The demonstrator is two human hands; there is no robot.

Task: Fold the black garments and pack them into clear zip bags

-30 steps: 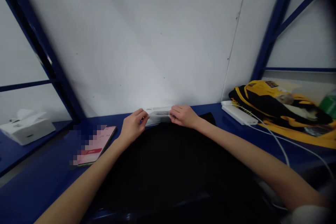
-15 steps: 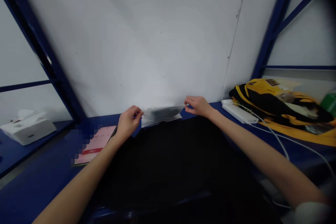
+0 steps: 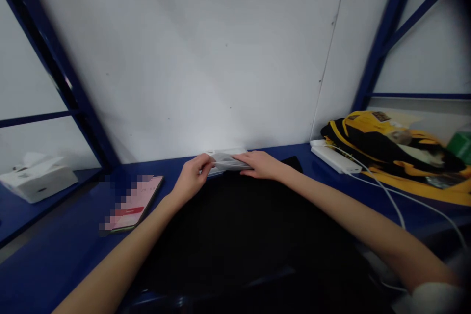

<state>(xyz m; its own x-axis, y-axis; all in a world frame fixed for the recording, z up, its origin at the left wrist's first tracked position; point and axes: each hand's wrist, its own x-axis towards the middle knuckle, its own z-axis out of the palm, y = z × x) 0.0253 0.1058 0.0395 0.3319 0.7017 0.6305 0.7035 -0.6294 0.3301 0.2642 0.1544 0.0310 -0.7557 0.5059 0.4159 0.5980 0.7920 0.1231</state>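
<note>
White, thin sheet-like material lies bunched between my two hands at the back edge of a large black cloth-like item. My left hand pinches its left end between thumb and fingers. On the other side, my right hand grips the right part, with its fingers reaching across the folds. The fingertips of both hands are partly hidden by the material. Whether it is paper, film or fabric I cannot tell.
A pink-screened phone lies left on the blue table. A tissue box stands far left. At right are a white power bank with cables and a yellow-black bag. A white wall rises behind.
My right hand has moved left, closer to my left hand, which has shifted slightly right. The white material, stretched out before, is now bunched. A dark corner shows behind my right wrist.
</note>
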